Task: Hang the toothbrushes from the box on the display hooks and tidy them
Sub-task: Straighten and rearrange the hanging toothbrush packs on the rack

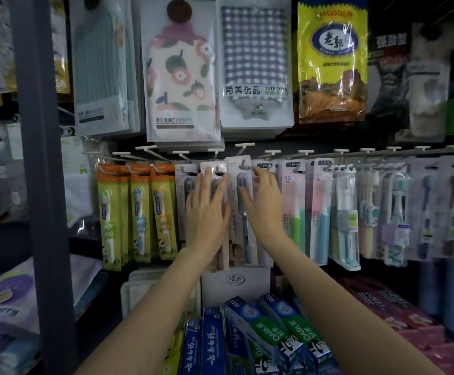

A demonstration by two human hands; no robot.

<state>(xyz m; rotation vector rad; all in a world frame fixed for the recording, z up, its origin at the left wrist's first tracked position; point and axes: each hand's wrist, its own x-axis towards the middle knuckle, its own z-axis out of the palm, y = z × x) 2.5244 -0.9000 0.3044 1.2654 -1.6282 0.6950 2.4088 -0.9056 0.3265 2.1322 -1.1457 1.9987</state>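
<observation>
Both hands lie flat with fingers straight against the hanging toothbrush packs: the left hand (207,209) presses the grey pack (215,171), while the right hand (261,201) spreads its fingers over the neighbouring grey toothbrush pack (240,185), thumb on its left edge and fingertips reaching toward the hook (244,147) above. Nearest, below that pack, toothpaste boxes (274,334) lie on the shelf. Left of it hang yellow toothbrush packs (139,212); right of it, pink and clear ones (318,212). Farther up hang bath towels (255,63) in bags.
</observation>
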